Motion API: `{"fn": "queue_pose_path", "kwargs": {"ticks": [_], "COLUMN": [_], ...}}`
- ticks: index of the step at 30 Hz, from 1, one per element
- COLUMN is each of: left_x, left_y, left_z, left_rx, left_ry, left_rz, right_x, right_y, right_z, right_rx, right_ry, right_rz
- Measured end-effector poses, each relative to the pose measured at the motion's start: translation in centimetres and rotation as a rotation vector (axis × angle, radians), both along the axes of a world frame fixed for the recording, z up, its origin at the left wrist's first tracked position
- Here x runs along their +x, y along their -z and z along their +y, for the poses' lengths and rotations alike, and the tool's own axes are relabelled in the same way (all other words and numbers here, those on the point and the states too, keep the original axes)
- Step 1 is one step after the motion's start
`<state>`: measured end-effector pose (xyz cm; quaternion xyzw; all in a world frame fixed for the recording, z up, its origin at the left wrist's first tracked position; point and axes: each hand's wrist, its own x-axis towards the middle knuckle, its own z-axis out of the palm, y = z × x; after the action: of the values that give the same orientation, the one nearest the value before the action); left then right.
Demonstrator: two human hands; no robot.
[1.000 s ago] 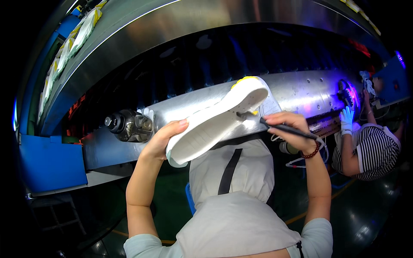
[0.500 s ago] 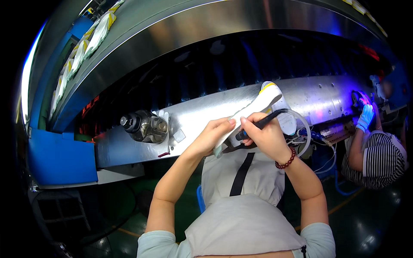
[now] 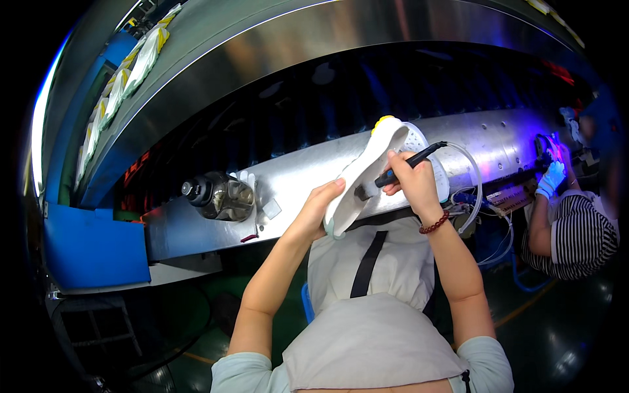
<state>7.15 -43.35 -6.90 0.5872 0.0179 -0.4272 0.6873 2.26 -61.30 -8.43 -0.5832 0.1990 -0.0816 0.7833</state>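
A white shoe sole (image 3: 373, 159) with a yellow patch at its far end is held above the metal bench, its hollow inner side turned to the right and toward me. My left hand (image 3: 319, 208) is closed on the near left edge of it. In my right hand (image 3: 417, 183) is a black-handled brush (image 3: 427, 152), gripped like a pen. Its bristles touch the inside of the sole near the heel end. From the handle's top a clear tube (image 3: 477, 187) curves down to the right. Behind the sole a pale dotted piece (image 3: 415, 139) is partly hidden.
On the bench (image 3: 288, 173) to the left lies a dark bottle (image 3: 219, 195) beside a small pale square (image 3: 272, 209). A conveyor (image 3: 216, 39) runs behind, carrying white-and-yellow soles (image 3: 141, 59) at far left. At right, a co-worker's blue-gloved hand (image 3: 552, 178) works under violet light.
The sole has been turned, so its inner side now shows. My right hand has moved slightly up and right, and the brush tip now lies inside the sole.
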Motion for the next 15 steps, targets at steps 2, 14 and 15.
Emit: {"fn": "queue_pose_path", "kwargs": {"ticks": [2, 14, 15], "left_x": [0.0, -0.4, -0.1], "left_y": [0.1, 1.0, 1.2], "left_z": [-0.1, -0.2, 0.4], "left_rx": [-0.02, -0.227, -0.25], "left_ry": [-0.024, -0.171, -0.18], "left_rz": [0.009, 0.225, 0.241], "right_x": [0.2, -2.1, -2.8], "right_y": [0.5, 4.2, 3.0], "right_z": [-0.6, 1.9, 1.4], "right_rx": [-0.024, -0.145, -0.026], "right_ry": [0.094, 0.054, -0.061], "right_rz": [-0.001, -0.129, -0.099]}}
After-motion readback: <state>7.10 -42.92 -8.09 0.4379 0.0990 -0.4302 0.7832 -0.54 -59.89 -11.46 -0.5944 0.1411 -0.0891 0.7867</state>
